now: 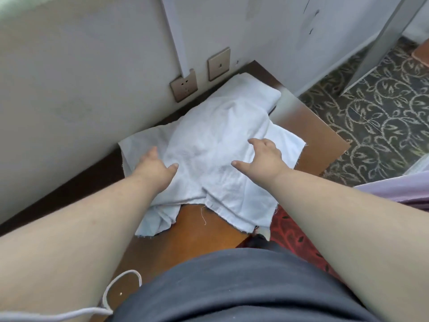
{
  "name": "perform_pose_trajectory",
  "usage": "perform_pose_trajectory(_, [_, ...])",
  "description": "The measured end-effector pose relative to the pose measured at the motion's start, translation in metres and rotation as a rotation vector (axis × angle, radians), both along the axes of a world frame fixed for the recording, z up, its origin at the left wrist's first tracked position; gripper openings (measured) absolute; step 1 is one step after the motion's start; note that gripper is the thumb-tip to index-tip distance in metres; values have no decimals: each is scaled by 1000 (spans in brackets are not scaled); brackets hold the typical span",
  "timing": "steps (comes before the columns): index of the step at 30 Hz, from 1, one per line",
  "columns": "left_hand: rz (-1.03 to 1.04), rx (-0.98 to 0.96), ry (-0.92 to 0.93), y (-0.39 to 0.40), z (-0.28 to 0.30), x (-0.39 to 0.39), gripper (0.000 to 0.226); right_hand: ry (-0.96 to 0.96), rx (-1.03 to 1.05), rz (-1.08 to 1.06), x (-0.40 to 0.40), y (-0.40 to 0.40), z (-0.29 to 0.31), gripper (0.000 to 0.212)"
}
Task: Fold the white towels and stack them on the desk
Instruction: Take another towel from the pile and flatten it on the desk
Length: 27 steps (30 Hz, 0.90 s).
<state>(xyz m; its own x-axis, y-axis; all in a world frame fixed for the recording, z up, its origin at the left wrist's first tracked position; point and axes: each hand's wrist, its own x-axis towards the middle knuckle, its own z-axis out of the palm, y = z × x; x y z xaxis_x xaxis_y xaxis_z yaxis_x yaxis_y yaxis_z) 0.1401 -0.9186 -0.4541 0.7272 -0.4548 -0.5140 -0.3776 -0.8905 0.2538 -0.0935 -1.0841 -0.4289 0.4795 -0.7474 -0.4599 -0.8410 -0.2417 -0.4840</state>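
Observation:
A heap of white towels (pixel 209 145) lies on the brown wooden desk (pixel 199 231), running from the far corner toward me. The top towel is spread loose and wrinkled, and its near edges hang ragged. At the far end a folded towel (pixel 253 91) lies under the loose one. My left hand (pixel 157 166) rests on the left part of the loose towel, thumb out to the right. My right hand (pixel 264 156) lies on its right part with fingers spread. Neither hand grips cloth.
A grey wall (pixel 92 77) with two sockets (pixel 184 86) borders the desk on the left. Patterned carpet (pixel 376 117) lies past the desk's right edge. A white cord (pixel 111 296) loops at the near left. Lilac fabric (pixel 406 189) shows at the right.

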Motion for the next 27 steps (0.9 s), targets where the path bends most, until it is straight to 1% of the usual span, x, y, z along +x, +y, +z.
perform_pose_trajectory(4, [87, 8, 102, -17, -26, -1, 101, -19, 7, 3, 21, -34, -17, 94])
perform_pose_trajectory(6, [102, 6, 89, -19, -34, -1, 96, -39, -17, 13, 37, -62, -22, 95])
perform_pose_trajectory(8, [118, 2, 47, -22, -37, 0, 83, -40, -48, 27, 52, -97, -25, 96])
perform_pose_trajectory(10, [141, 12, 53, -27, -38, 2, 74, 12, -50, 68, 64, -131, -29, 100])
perform_pose_trajectory(13, [195, 54, 106, -37, -36, -1, 75, 176, -13, 142, 80, -164, -34, 107])
perform_pose_trajectory(14, [204, 53, 109, -40, -36, -2, 71, 212, -17, 164, 85, -169, -34, 104])
perform_pose_trajectory(15, [201, 46, 103, -43, -35, -4, 63, 224, -30, 198, 90, -173, -34, 96])
perform_pose_trajectory(18, [189, 18, 54, -47, -32, -10, 36, 142, -72, 326, 100, -170, -31, 49])
perform_pose_trajectory(20, [195, -1, 11, -46, -27, -17, 30, 43, -111, 380, 100, -162, -27, 29])
perform_pose_trajectory(23, [214, -26, -38, -44, -15, -28, 25, -113, -124, 438, 101, -146, -18, 18])
perform_pose_trajectory(27, [221, -39, -131, -32, 1, -40, 30, -284, -91, 499, 108, -123, -5, 18])
